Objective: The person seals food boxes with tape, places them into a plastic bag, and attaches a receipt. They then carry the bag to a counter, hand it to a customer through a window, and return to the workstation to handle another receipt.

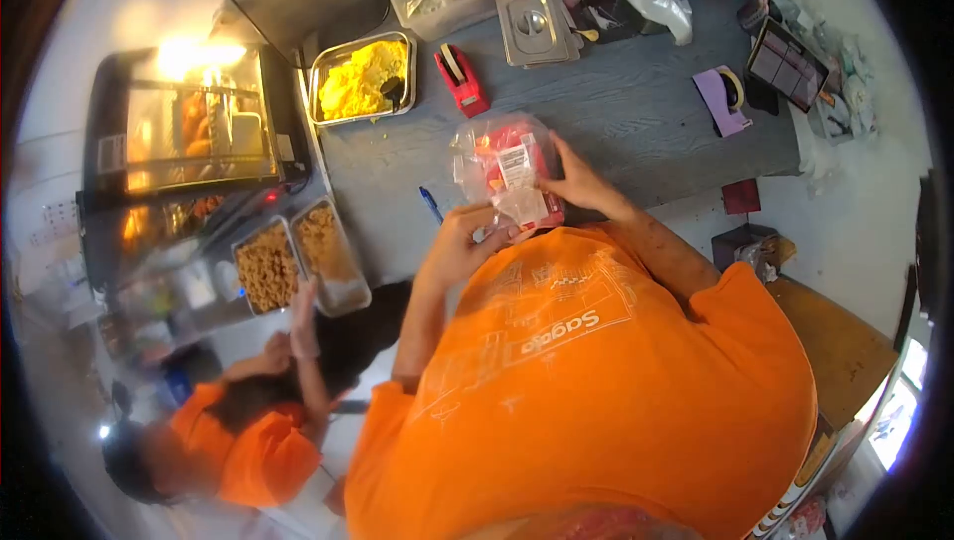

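Observation:
A clear plastic package with red contents [494,148] and white printed labels is in front of my chest, over the near edge of the grey table. My right hand [576,180] grips its right side, thumb across the front and fingers along the edge. At its lower left corner, the bent fingers of my left hand [465,244] are closed on the clear plastic. What lies inside the package is hard to make out. A blue pen [430,204] rests on the table just left of the package. Beyond it lies a red tape dispenser [461,81].
A metal tray of yellow food [360,81] stands at the back left, near a lit display case [199,128]. Two trays of brown food [266,267] sit beside a co-worker in orange [263,456]. A purple tape dispenser [723,103] and a tablet [787,63] are rightward.

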Demonstrator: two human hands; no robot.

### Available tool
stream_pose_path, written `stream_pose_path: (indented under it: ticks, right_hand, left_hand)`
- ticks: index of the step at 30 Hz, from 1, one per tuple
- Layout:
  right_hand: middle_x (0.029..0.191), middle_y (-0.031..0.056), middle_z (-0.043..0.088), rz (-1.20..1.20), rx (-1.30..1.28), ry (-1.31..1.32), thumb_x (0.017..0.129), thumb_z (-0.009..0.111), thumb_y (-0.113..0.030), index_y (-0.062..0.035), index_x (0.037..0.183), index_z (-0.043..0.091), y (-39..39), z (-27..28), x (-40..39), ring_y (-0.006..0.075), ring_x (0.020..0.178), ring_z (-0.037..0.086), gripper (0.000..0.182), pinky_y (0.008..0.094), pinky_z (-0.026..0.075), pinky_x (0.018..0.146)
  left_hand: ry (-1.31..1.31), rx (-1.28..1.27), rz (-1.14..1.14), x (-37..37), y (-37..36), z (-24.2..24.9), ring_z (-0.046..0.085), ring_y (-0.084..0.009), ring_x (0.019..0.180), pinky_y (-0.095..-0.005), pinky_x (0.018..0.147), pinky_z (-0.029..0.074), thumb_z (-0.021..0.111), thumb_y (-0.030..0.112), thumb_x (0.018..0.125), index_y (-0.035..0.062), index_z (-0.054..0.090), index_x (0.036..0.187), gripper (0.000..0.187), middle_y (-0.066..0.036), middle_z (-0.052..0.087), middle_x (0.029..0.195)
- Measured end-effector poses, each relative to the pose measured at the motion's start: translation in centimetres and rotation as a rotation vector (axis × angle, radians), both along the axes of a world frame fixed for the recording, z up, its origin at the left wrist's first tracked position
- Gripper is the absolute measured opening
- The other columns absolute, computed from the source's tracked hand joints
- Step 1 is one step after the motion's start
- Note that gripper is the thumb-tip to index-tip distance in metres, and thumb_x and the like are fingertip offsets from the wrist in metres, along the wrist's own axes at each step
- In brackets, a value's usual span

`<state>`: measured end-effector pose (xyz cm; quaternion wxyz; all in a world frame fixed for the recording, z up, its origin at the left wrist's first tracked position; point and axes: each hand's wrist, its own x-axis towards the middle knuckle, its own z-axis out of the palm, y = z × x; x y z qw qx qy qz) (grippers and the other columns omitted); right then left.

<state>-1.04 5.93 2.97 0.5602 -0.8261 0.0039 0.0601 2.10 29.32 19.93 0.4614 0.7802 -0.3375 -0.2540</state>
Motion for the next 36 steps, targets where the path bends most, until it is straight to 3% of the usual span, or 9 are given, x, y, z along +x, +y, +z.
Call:
stream_pose_path:
  ticks: [6,10,13,16,19,21,25,32,36]
  right_hand:
    - [0.116,0.0134,0.055,-0.199,0.266,-0.211,0.073,0.075,-0.029,-0.0043,0.126,0.047,-0.9,14.2,-1.4,0.025,0.105,0.052,0.064,0.0369,0.041,0.087]
    - [0.109,0.0111,0.055,-0.042,-0.292,-0.438,0.077,0.068,-0.039,-0.0052,0.115,0.055,2.6,17.0,-3.9,0.0288,0.1,0.051,0.052,0.0385,0.037,0.092]
    - [0.102,0.0114,0.059,0.22,-0.752,-0.308,0.078,0.065,-0.039,-0.0095,0.111,0.061,3.6,11.7,-6.6,0.0297,0.103,0.052,0.045,0.0443,0.028,0.098]
    - [0.094,0.01,0.062,0.165,-0.747,0.008,0.082,0.06,-0.026,-0.0105,0.103,0.062,4.9,12.6,-7.4,0.0275,0.1,0.053,0.027,0.0471,0.029,0.097]
    - [0.087,0.009,0.062,0.173,-0.696,-0.266,0.079,0.057,-0.012,-0.0098,0.097,0.061,2.8,17.4,-7.9,0.0271,0.093,0.054,0.018,0.0453,0.033,0.093]
    - [0.085,0.0088,0.061,0.081,-0.636,-0.254,0.076,0.058,-0.009,-0.0084,0.095,0.061,0.6,19.8,-7.5,0.0257,0.09,0.053,0.019,0.0427,0.036,0.088]
    - [0.083,0.0073,0.057,-0.169,-0.497,-0.313,0.073,0.058,-0.003,-0.0065,0.092,0.062,-2.2,19.9,-6.0,0.0245,0.086,0.052,0.019,0.0356,0.041,0.078]
    - [0.081,0.007,0.055,-0.345,-0.773,-0.57,0.072,0.059,-0.001,-0.0048,0.088,0.061,-6.3,16.3,-2.8,0.0222,0.08,0.052,0.017,0.0325,0.042,0.075]
    - [0.087,0.0054,0.052,-0.415,-0.083,-0.576,0.074,0.053,0.011,-0.0026,0.079,0.057,-9.3,14.9,-1.4,0.0157,0.081,0.053,0.014,0.0269,0.042,0.075]
  left_hand:
    - [-0.174,-0.06,-0.047,0.7,-1.9,3.6,0.052,-0.0266,0.104,-0.0332,0.091,0.042,0.067,0.006,0.072,0.0057,0.067,0.101,0.029,-0.014,0.056,0.109]
    - [-0.203,-0.234,-0.156,3.8,-1.5,0.4,0.05,-0.031,0.105,-0.04,0.092,0.04,0.065,0.009,0.072,0.0043,0.066,0.099,0.027,-0.012,0.054,0.113]
    - [-0.598,0.043,0.188,5.1,-2.1,-4.1,0.049,-0.0308,0.108,-0.0432,0.094,0.038,0.062,0.01,0.073,0.0055,0.067,0.096,0.023,-0.01,0.054,0.113]
    - [-0.852,0.193,0.124,6.8,-1.6,-7.9,0.054,-0.0322,0.096,-0.0427,0.083,0.044,0.061,0.014,0.078,0.0066,0.066,0.094,0.019,-0.008,0.059,0.103]
    - [-0.622,0.074,0.171,9.1,0.9,-5.5,0.06,-0.0268,0.08,-0.0373,0.068,0.048,0.059,0.018,0.083,0.0034,0.064,0.094,0.019,-0.005,0.063,0.088]
    - [0.205,-0.052,0.034,10.3,1.7,-1.1,0.062,-0.0191,0.069,-0.0311,0.059,0.049,0.058,0.022,0.089,-0.0002,0.062,0.097,0.024,-0.003,0.063,0.077]
    - [0.986,-0.523,0.115,7.4,-0.3,1.7,0.064,-0.0177,0.083,-0.031,0.075,0.055,0.053,0.018,0.094,-0.0023,0.056,0.114,0.029,-0.005,0.061,0.096]
    - [1.127,-0.664,0.309,2.2,-3.5,1.3,0.064,-0.0177,0.088,-0.0289,0.077,0.056,0.054,0.013,0.093,-0.0027,0.05,0.119,0.031,-0.005,0.06,0.096]
    - [1.138,-0.781,0.332,1.9,-4.2,-2.2,0.063,-0.015,0.084,-0.0274,0.075,0.055,0.054,0.013,0.093,-0.0019,0.053,0.115,0.027,-0.005,0.061,0.092]
